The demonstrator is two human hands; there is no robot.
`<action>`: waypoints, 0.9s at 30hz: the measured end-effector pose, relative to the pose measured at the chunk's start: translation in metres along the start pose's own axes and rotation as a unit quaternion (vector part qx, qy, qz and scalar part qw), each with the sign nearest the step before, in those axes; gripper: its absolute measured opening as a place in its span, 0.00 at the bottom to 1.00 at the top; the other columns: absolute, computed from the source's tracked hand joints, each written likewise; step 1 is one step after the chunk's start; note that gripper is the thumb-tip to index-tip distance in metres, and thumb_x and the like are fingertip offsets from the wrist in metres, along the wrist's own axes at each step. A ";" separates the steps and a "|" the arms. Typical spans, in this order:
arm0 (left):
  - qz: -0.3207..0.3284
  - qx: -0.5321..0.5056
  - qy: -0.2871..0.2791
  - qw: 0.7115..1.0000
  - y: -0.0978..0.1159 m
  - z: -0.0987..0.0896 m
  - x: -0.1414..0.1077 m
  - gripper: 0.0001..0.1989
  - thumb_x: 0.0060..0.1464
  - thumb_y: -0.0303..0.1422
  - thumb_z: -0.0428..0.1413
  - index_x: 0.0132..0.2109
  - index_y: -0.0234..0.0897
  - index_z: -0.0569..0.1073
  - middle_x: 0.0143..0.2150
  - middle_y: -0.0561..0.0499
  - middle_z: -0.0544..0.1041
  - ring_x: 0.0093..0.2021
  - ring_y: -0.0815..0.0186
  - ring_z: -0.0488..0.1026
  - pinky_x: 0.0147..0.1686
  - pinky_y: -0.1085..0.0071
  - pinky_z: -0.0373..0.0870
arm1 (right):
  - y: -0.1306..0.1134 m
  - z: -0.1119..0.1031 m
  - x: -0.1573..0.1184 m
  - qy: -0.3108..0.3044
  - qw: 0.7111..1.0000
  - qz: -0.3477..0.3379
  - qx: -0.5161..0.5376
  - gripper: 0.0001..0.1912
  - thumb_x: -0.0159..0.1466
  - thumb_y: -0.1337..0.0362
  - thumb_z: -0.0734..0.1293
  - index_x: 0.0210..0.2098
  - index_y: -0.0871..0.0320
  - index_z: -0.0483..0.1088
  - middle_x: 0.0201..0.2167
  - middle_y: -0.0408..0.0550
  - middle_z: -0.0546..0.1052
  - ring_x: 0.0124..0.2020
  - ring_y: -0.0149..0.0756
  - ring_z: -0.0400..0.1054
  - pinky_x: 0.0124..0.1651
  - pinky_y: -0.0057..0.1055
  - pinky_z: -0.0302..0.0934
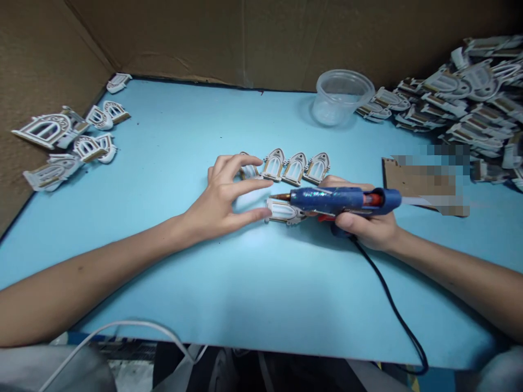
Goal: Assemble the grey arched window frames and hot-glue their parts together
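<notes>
My right hand (370,226) is wrapped round a blue hot glue gun (335,200), its metal nozzle pointing left and a clear glue stick coming out at the back. Beneath the nozzle, a small white arched window piece (281,211) lies sideways on the blue table. My left hand (229,190) has its fingers spread, the thumb at the left end of that piece. Behind the nozzle stand several similar arched pieces (295,167) in a row, lying flat. The leftmost arched piece (248,167) is partly hidden by my left fingers.
A clear plastic tub (343,95) stands at the back. A large heap of window pieces (469,98) fills the back right; a smaller group (53,130) lies at left. A brown board (417,182) sits at right, partly pixelated. The gun's black cord (392,299) runs off the front edge.
</notes>
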State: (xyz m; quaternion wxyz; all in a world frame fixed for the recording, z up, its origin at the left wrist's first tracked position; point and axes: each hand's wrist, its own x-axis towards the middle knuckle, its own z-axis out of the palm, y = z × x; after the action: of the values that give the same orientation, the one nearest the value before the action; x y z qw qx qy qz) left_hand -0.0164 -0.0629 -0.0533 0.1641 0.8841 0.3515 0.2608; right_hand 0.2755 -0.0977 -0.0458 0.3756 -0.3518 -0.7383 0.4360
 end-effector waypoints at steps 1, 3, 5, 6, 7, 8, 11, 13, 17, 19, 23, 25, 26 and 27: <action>-0.021 0.005 0.018 1.000 -0.001 0.000 0.000 0.19 0.67 0.45 0.56 0.59 0.45 0.79 0.66 0.42 0.69 0.65 0.49 0.62 0.63 0.47 0.59 | 0.001 -0.001 0.001 -0.024 0.999 -0.036 -0.021 0.19 0.67 0.45 0.69 0.35 0.55 0.77 0.33 0.53 0.77 0.36 0.43 0.70 0.41 0.41 0.65; -0.070 0.030 0.041 0.996 -0.003 0.000 0.001 0.18 0.69 0.35 0.51 0.61 0.45 0.77 0.67 0.44 0.68 0.65 0.50 0.62 0.63 0.46 0.58 | 0.003 -0.002 0.002 -0.073 0.992 -0.092 -0.046 0.15 0.68 0.50 0.69 0.39 0.56 0.77 0.36 0.54 0.79 0.39 0.44 0.71 0.45 0.42 0.65; -0.101 0.054 0.037 0.993 -0.006 0.002 0.001 0.20 0.66 0.29 0.49 0.61 0.45 0.76 0.70 0.45 0.66 0.67 0.48 0.60 0.63 0.43 0.57 | 0.004 -0.001 0.002 -0.094 0.987 -0.115 -0.056 0.14 0.68 0.53 0.71 0.44 0.57 0.78 0.38 0.54 0.80 0.41 0.44 0.72 0.48 0.42 0.65; -0.106 0.059 0.031 0.992 -0.007 0.002 0.001 0.21 0.65 0.28 0.49 0.60 0.44 0.76 0.71 0.45 0.65 0.67 0.47 0.59 0.63 0.43 0.57 | 0.004 0.000 0.001 -0.092 0.988 -0.107 -0.060 0.13 0.67 0.54 0.71 0.44 0.58 0.78 0.38 0.53 0.80 0.41 0.43 0.71 0.47 0.41 0.65; -0.107 0.059 0.026 0.992 -0.007 0.003 0.001 0.19 0.64 0.28 0.50 0.58 0.43 0.77 0.70 0.45 0.66 0.67 0.47 0.59 0.62 0.43 0.57 | 0.004 0.001 0.000 -0.079 0.991 -0.087 -0.065 0.12 0.67 0.55 0.71 0.42 0.58 0.78 0.37 0.53 0.79 0.41 0.42 0.70 0.45 0.40 0.65; -0.106 0.055 0.023 0.993 -0.007 0.002 0.001 0.17 0.64 0.29 0.51 0.56 0.42 0.77 0.69 0.44 0.67 0.66 0.47 0.60 0.62 0.44 0.57 | 0.004 0.001 -0.001 -0.057 0.994 -0.056 -0.071 0.12 0.68 0.55 0.71 0.39 0.58 0.78 0.36 0.52 0.78 0.39 0.41 0.70 0.42 0.38 0.65; -0.101 0.040 0.028 0.994 -0.002 0.000 0.001 0.09 0.63 0.32 0.55 0.47 0.40 0.78 0.63 0.44 0.71 0.62 0.49 0.64 0.61 0.47 0.58 | 0.006 -0.001 -0.003 0.027 0.994 0.054 -0.090 0.16 0.69 0.51 0.68 0.35 0.58 0.77 0.34 0.51 0.73 0.36 0.40 0.68 0.38 0.35 0.63; -0.091 0.029 0.028 0.995 0.002 -0.002 0.002 0.07 0.63 0.35 0.56 0.46 0.40 0.77 0.58 0.44 0.72 0.58 0.52 0.66 0.60 0.50 0.60 | 0.009 -0.003 -0.004 0.075 0.987 0.104 -0.093 0.19 0.69 0.48 0.68 0.37 0.57 0.78 0.35 0.50 0.73 0.36 0.41 0.69 0.40 0.36 0.64; -0.046 -0.001 0.040 0.998 0.001 -0.003 0.002 0.13 0.65 0.31 0.52 0.53 0.39 0.77 0.50 0.44 0.73 0.52 0.56 0.68 0.55 0.55 0.64 | 0.013 -0.005 -0.003 0.127 0.976 0.128 -0.118 0.21 0.68 0.45 0.68 0.35 0.57 0.77 0.35 0.50 0.73 0.35 0.40 0.68 0.38 0.36 0.63; -0.040 0.015 0.051 0.998 -0.001 -0.002 0.002 0.20 0.61 0.24 0.49 0.55 0.40 0.78 0.52 0.44 0.72 0.53 0.56 0.67 0.56 0.55 0.63 | 0.013 -0.004 -0.002 0.144 0.974 0.111 -0.135 0.21 0.68 0.45 0.69 0.33 0.57 0.76 0.35 0.50 0.74 0.35 0.40 0.68 0.38 0.37 0.62; -0.052 0.040 -0.004 0.998 -0.003 0.000 0.001 0.23 0.56 0.25 0.51 0.56 0.40 0.79 0.55 0.44 0.74 0.54 0.53 0.66 0.54 0.53 0.61 | 0.010 -0.004 -0.004 0.134 0.984 0.063 -0.102 0.18 0.68 0.46 0.69 0.39 0.55 0.76 0.39 0.51 0.76 0.40 0.44 0.71 0.43 0.39 0.65; -0.033 0.028 -0.031 0.999 -0.002 -0.001 0.001 0.19 0.58 0.29 0.54 0.54 0.39 0.80 0.50 0.44 0.75 0.52 0.53 0.67 0.52 0.55 0.60 | 0.009 -0.005 -0.005 0.111 0.987 0.058 -0.097 0.19 0.68 0.45 0.69 0.39 0.56 0.75 0.37 0.51 0.77 0.38 0.42 0.72 0.40 0.38 0.65; -0.018 0.021 -0.043 0.999 0.000 -0.001 0.001 0.18 0.59 0.32 0.55 0.54 0.39 0.80 0.49 0.44 0.76 0.52 0.54 0.67 0.51 0.55 0.59 | 0.008 -0.005 -0.005 0.099 0.988 0.060 -0.104 0.20 0.68 0.44 0.69 0.36 0.56 0.75 0.34 0.50 0.76 0.35 0.41 0.71 0.37 0.37 0.64; -0.003 0.014 -0.056 0.998 0.001 -0.002 0.001 0.17 0.59 0.34 0.56 0.54 0.39 0.80 0.49 0.44 0.76 0.51 0.54 0.68 0.50 0.56 0.58 | 0.008 -0.006 -0.005 0.086 0.988 0.068 -0.109 0.22 0.68 0.43 0.68 0.34 0.57 0.74 0.30 0.49 0.75 0.31 0.39 0.70 0.33 0.35 0.63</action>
State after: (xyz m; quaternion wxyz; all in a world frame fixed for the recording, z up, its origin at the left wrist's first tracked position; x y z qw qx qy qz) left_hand -0.0169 -0.0625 -0.0509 0.1715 0.8984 0.3481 0.2057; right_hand 0.2850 -0.0969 -0.0523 0.3663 -0.4763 -0.7206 0.3460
